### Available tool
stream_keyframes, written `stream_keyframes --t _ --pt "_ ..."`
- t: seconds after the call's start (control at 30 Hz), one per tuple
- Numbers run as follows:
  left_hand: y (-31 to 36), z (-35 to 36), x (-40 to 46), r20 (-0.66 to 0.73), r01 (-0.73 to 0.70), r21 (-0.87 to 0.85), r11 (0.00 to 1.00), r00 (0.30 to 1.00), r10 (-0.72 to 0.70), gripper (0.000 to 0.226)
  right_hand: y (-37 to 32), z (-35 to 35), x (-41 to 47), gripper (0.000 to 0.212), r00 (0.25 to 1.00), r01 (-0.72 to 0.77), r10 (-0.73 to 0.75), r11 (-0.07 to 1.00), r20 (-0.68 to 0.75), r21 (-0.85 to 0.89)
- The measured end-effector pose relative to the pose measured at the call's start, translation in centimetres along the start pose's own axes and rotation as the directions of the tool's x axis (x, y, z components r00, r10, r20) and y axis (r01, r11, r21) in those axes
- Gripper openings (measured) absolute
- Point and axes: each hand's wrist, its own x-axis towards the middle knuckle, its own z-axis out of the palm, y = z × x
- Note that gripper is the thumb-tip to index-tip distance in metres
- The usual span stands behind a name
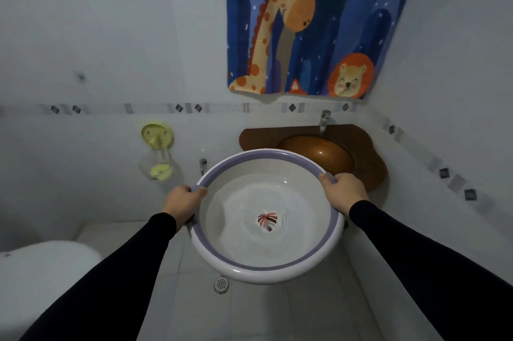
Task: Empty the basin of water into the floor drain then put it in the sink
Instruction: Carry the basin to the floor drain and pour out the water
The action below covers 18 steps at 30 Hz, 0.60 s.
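Observation:
A round white basin (249, 268) with a purple rim band is held level in front of me, above the floor. Water ripples inside it over a small leaf picture at the bottom. My left hand (183, 203) grips the rim on the left side and my right hand (342, 192) grips it on the right. The round floor drain (221, 283) lies on the white tiles just below the basin's near-left edge. Behind the basin, partly hidden by it, is the brown sink (319, 153) in its brown counter, with a chrome tap (324, 120) above.
A white toilet (47, 265) stands at the lower left. A yellow wall holder (157, 152) and a small chrome valve (202, 164) are on the tiled wall left of the sink. A blue towel with a giraffe and lion (311, 24) hangs above the sink.

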Motion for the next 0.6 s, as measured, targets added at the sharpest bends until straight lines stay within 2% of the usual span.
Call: stream_keyframes --t 0.27,0.6 --pt "1.2 0.8 2.4 -0.206 0.134 -0.007 0.991 0.97 -0.132 0.031 -4.0 2.2 10.4 0.05 0.964 0.185 -0.18 0.983 0.196 -0.008" --pt "-1.7 -2.4 7.3 -0.243 0.302 -0.037 0.953 0.922 -0.302 0.021 -9.4 10.9 17.9 0.052 0.864 0.356 -0.321 0.934 0.388 -0.019"
